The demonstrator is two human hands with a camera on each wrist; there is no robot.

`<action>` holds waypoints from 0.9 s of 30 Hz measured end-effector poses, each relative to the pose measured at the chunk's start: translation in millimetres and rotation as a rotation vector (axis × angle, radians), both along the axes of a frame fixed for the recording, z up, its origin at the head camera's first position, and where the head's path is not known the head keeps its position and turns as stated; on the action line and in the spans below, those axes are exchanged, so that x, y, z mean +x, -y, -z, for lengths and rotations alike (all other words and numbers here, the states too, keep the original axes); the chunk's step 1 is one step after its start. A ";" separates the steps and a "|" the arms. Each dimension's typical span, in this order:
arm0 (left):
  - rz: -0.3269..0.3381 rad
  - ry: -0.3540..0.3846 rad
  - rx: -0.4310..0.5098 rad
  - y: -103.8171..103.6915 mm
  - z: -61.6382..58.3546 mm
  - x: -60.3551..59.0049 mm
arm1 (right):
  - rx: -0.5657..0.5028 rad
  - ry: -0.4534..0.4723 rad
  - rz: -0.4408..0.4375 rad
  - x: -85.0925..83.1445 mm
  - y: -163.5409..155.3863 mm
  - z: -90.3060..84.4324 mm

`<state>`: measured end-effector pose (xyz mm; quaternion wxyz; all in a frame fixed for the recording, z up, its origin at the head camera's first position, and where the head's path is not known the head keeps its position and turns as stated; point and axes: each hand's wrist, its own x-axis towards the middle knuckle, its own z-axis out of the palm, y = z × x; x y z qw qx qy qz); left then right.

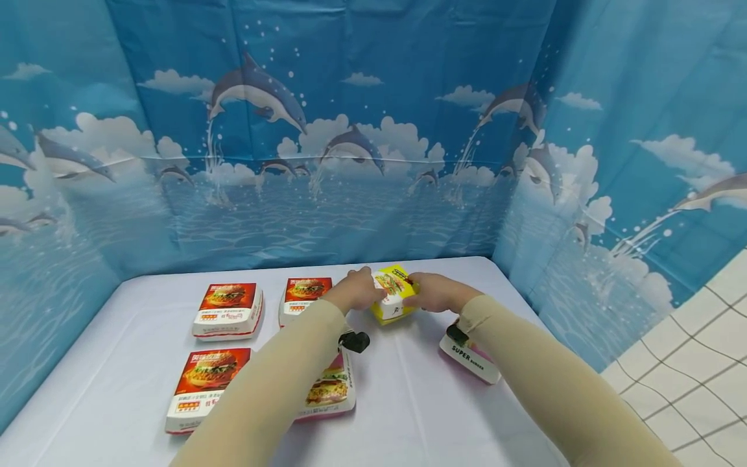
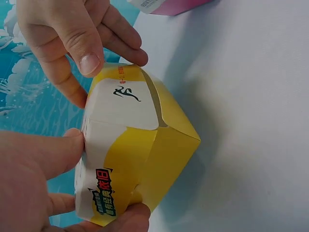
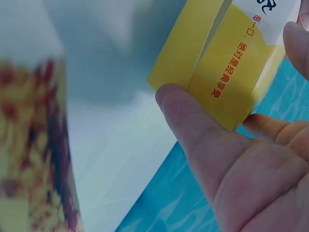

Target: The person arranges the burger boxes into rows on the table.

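Observation:
A yellow-and-white paper burger box (image 1: 392, 293) is held between both hands over the back of the table. The left hand (image 1: 355, 290) grips one side, its thumb along the white top edge and fingertips at the lower yellow wall in the left wrist view. From the opposite side, the right hand (image 1: 439, 293) holds the box, with fingers around its yellow end (image 3: 224, 72) in the right wrist view. A narrow gap shows between the lid's white front flap (image 2: 123, 104) and the yellow base wall (image 2: 176, 113).
Red-and-white burger boxes (image 1: 229, 311) (image 1: 210, 383) (image 1: 307, 290) stand on the left of the white table (image 1: 403, 402). A pink-and-white box (image 1: 335, 389) lies partly behind the left forearm, and a "SUPER" burger box (image 1: 469, 357) beside the right wrist. A dolphin-print curtain (image 1: 350, 214) hangs behind.

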<state>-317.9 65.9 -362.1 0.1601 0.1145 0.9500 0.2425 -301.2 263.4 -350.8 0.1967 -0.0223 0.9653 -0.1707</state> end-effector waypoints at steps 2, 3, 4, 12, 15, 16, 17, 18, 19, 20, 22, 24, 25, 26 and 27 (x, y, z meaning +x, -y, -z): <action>0.008 0.003 -0.013 1.9 -0.5 0.7 | -0.008 0.002 -0.001 0.6 1.8 1.1; 0.009 0.007 -0.015 2.8 -0.5 0.9 | -0.005 -0.003 -0.008 0.9 3.1 1.4; 0.013 0.007 -0.022 3.7 -0.4 1.2 | -0.004 -0.008 -0.010 1.4 4.5 2.1; 0.012 0.022 -0.054 9.1 5.7 3.1 | 0.032 -0.043 -0.062 4.1 13.4 10.6; 0.013 0.026 -0.053 9.3 8.1 4.4 | 0.039 -0.050 -0.074 5.2 14.2 13.8; 0.013 0.025 -0.050 9.3 8.9 4.7 | 0.043 -0.056 -0.077 5.6 14.6 14.7; 0.013 0.026 -0.046 9.4 9.7 4.9 | 0.046 -0.062 -0.077 6.0 15.2 15.6; 0.011 0.027 -0.041 9.4 10.5 5.4 | 0.049 -0.068 -0.076 6.4 15.8 16.5; 0.008 0.029 -0.035 9.2 11.3 5.3 | 0.050 -0.072 -0.072 6.8 16.5 17.4; 0.009 0.027 -0.037 9.0 12.1 5.0 | 0.048 -0.075 -0.061 7.2 17.4 18.4; 0.007 0.024 -0.036 8.7 13.7 4.7 | 0.042 -0.078 -0.038 8.1 19.6 20.2; 0.008 0.021 -0.039 8.6 15.2 4.6 | 0.040 -0.080 -0.019 8.8 21.9 22.5; 0.010 0.019 -0.040 8.6 15.8 4.4 | 0.042 -0.083 -0.011 9.3 23.1 23.5; 0.011 0.018 -0.039 8.6 16.5 4.1 | 0.042 -0.086 -0.003 9.8 24.3 24.3; 0.012 0.018 -0.037 8.6 16.9 4.0 | 0.048 -0.092 -0.002 10.0 25.5 25.0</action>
